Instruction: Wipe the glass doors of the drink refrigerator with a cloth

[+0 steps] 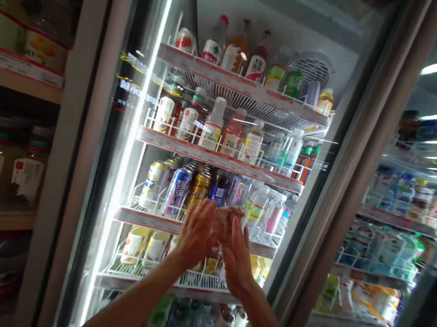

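Note:
Both my hands are raised inside an open drinks fridge, in front of its third wire shelf [142, 218]. My left hand [197, 233] and my right hand [236, 257] close together around a small brownish bottle or can [228, 217], which I cannot identify. Drink cans [178, 190] stand in a row just left of my hands, and pale plastic bottles [257, 206] stand just to the right. Yellow-labelled bottles [135, 244] sit on the shelf below my wrists.
Upper shelves [237, 85] carry upright bottles of juice and tea. The fridge's glass door [408, 220] stands open on the right, with another stocked cooler seen through it. Wooden shelves [15, 80] with large jars and bottles run along the left. A lit strip [132, 147] edges the fridge frame.

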Demonstrator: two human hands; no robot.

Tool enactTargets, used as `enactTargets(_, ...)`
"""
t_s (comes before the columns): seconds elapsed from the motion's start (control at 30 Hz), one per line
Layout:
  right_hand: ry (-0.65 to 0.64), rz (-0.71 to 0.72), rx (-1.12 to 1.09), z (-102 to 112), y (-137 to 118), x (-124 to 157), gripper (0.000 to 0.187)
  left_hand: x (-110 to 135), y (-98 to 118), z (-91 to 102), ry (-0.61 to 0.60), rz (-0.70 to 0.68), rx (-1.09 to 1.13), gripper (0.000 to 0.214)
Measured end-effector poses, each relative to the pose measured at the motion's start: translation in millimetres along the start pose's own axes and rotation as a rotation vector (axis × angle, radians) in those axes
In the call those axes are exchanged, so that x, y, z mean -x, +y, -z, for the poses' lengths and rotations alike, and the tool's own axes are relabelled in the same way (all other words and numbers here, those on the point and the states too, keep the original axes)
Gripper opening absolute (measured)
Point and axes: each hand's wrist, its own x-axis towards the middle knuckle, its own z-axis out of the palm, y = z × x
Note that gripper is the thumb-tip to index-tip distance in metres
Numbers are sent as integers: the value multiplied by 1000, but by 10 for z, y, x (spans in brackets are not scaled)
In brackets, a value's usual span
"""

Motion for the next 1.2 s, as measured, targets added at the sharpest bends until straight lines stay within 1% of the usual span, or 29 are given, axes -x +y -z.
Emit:
enactTargets(0.03,43,-34,-58,18,7,-6,58,-17,189,-87,-39,-68,22,55)
enactTargets(0.1,161,-122,-153,40,52,-20,56,-45,492,-264,-79,-84,-7,52)
enactTargets(0.17,292,-191,-139,86,186,-36,55,-46,598,-381,-106,-99,-74,51)
enactTargets(0.23,400,-208,21,160,409,-52,54,-5,468,-369,-109,-137,-127,50)
enactTargets(0.3,429,-151,244,219,651,-56,54,64,153,-221,-94,-148,-137,50)
enactTargets(0.37,387,-76,405,224,826,-42,54,118,-231,-10,-56,-67,-134,52)
enactTargets(0.43,366,-57,475,175,894,-21,57,117,-517,148,29,116,-176,56)
enactTargets(0.47,373,-72,489,140,896,-14,58,96,-574,178,85,213,-202,57)
enactTargets(0.5,385,-91,497,107,885,-9,59,68,-560,167,116,285,-220,58)
enactTargets(0.53,393,-102,502,80,871,-6,60,39,-474,120,114,312,-226,58)
enactTargets(0.57,396,-102,506,62,859,-3,60,16,-329,45,86,282,-220,57)
enactTargets(0.6,396,-96,508,55,854,1,59,2,-149,-48,-6,184,-196,55)
enactTargets(0.63,400,-84,511,56,856,6,58,0,38,-143,-88,29,-172,53)
enactTargets(0.67,402,-70,513,65,866,14,58,9,199,-225,-162,-165,-144,50)
enactTargets(0.7,401,-54,512,76,880,22,57,26,306,-280,-211,-317,-119,48)
enactTargets(0.73,397,-40,508,88,895,31,57,47,339,-297,-235,-429,-107,46)
enactTargets(0.77,391,-28,504,96,908,38,57,68,288,-271,-246,-474,-106,45)
enactTargets(0.8,390,-21,502,99,915,42,57,85,160,-203,-245,-439,-116,45)
enactTargets(0.83,394,-21,503,98,917,43,57,94,-26,-103,-227,-345,-140,46)
enactTargets(0.87,401,-27,506,91,913,41,57,92,-240,14,-208,-198,-168,48)
enactTargets(0.9,413,-33,511,81,906,37,57,81,-448,129,-152,-11,-196,49)
enactTargets(0.93,421,-38,515,71,897,32,58,61,-614,222,-44,167,-233,50)
enactTargets(0.97,427,-43,517,62,889,27,58,39,-712,278,66,314,-270,51)
enactTargets(1.0,431,-46,517,57,884,24,58,19,-727,289,130,376,-286,52)
enactTargets(1.03,431,-45,515,56,885,24,58,5,-661,257,153,366,-291,53)
enactTargets(1.07,432,-39,512,59,891,28,57,1,-531,190,128,287,-283,53)
enactTargets(1.13,423,-20,508,75,916,44,57,24,-204,19,-11,3,-243,52)
enactTargets(1.17,418,-7,505,85,932,54,57,51,-78,-48,-79,-148,-221,50)
enactTargets(1.2,416,4,501,92,948,64,57,86,-13,-80,-132,-259,-205,48)
